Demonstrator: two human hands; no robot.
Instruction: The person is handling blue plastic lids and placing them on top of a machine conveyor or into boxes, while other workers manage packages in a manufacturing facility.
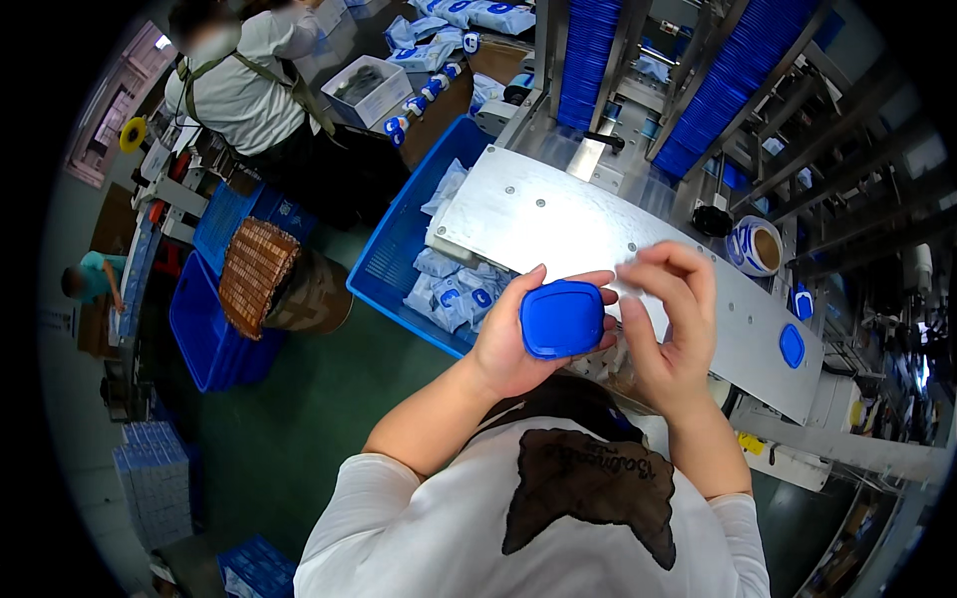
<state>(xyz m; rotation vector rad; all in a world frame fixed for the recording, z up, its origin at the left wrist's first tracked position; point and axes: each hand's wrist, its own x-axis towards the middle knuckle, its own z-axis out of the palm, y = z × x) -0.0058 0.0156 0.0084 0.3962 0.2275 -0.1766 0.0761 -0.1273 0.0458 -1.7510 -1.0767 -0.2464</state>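
My left hand holds a blue plastic lid with rounded corners. The lid lies in the palm, thumb at its upper left edge and fingertips showing at its right side. Just right of it, my right hand is raised with bent fingers spread apart and nothing in them; its fingertips are slightly blurred. Both hands are over the near edge of a silver metal plate on a machine. A second blue lid lies at the plate's right end.
Tall stacks of blue lids stand in the machine's racks. Left of the plate, a blue crate holds several white-and-blue packs. A stool with a woven brown cover stands further left. A person in white works at the back left.
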